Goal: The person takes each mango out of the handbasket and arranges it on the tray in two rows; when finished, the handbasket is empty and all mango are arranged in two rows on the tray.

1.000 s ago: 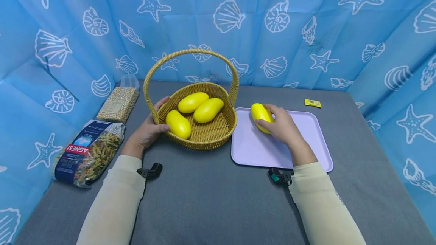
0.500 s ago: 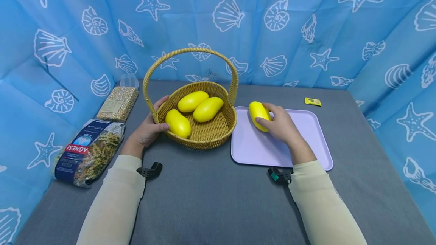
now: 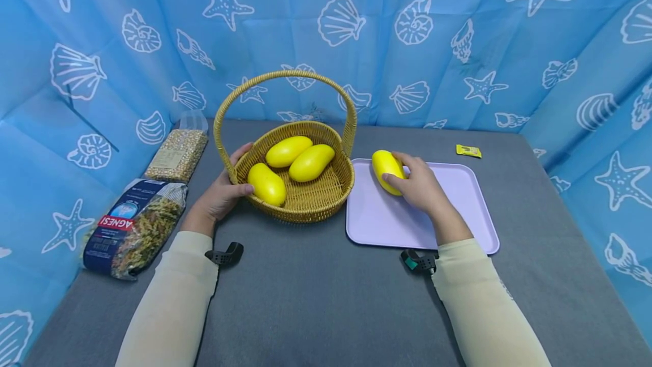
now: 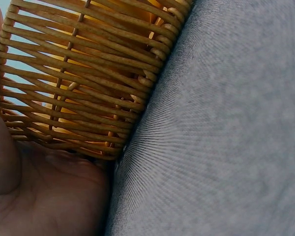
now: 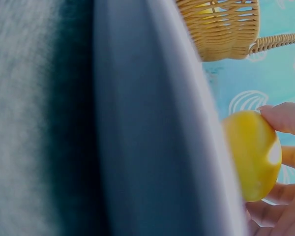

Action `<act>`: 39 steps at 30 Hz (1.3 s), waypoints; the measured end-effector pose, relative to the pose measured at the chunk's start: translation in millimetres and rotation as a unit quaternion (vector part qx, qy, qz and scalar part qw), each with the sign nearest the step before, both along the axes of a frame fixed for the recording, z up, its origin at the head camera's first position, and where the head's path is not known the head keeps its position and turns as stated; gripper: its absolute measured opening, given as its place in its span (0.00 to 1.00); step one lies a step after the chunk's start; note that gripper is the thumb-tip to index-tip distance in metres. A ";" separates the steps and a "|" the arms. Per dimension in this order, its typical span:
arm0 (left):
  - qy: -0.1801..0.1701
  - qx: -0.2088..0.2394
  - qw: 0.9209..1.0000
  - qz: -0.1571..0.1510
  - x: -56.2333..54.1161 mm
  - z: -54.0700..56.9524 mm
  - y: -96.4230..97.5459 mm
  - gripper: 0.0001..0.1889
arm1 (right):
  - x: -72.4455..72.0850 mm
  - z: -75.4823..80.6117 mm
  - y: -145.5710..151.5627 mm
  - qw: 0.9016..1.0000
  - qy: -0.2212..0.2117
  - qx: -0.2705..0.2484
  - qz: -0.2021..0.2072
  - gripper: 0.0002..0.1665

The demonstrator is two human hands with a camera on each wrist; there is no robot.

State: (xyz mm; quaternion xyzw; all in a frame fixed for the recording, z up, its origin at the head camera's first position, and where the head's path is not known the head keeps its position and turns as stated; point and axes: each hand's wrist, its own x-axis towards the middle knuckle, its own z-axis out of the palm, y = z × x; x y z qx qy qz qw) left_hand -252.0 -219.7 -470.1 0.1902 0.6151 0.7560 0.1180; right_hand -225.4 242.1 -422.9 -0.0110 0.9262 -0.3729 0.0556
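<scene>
1. Gripping the basket [image 3: 316, 194] with the left hand [image 3: 223, 194], wrapping thumb and fingers around its side.
2. Showing three mangoes [image 3: 312, 163] lying inside, just right of that hand.
3. Pinching another mango [image 3: 386, 170] between thumb and fingers of the right hand [image 3: 420, 187], at the far edge of the tray [image 3: 382, 222] spreading beneath.
4. Seeing a pasta bag [image 3: 134, 228] lying left of the left hand.

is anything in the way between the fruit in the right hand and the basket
Nothing separate shows between the yellow fruit in the right hand and the basket. Only the edge of the tray and the basket's own rim come between, with one end of the handle rising close by.
</scene>
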 end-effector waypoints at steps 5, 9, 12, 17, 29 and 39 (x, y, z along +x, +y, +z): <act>0.002 -0.001 1.000 -0.002 0.2 0.5 0.1 0.54 | -0.5 -0.6 1.5 1.000 -0.005 -0.007 -0.001 0.44; 0.005 0.000 1.000 -0.005 1.0 1.5 0.6 0.54 | -0.8 -0.7 1.8 1.000 -0.008 -0.012 -0.003 0.44; 0.007 0.002 1.000 -0.006 1.1 1.3 0.2 0.54 | -0.9 -0.4 1.4 1.000 -0.009 -0.012 -0.002 0.44; 0.009 0.002 1.000 -0.009 0.6 0.4 -0.4 0.53 | -0.5 0.6 1.7 1.000 -0.008 -0.015 0.001 0.44; 0.009 0.005 1.000 -0.011 -0.8 -0.5 0.0 0.55 | 3.7 16.2 9.0 0.999 0.010 -0.050 -0.006 0.45; 0.012 0.005 1.000 -0.013 -0.3 -0.5 -0.4 0.53 | 16.3 38.5 5.4 0.986 0.106 -0.132 -0.002 0.42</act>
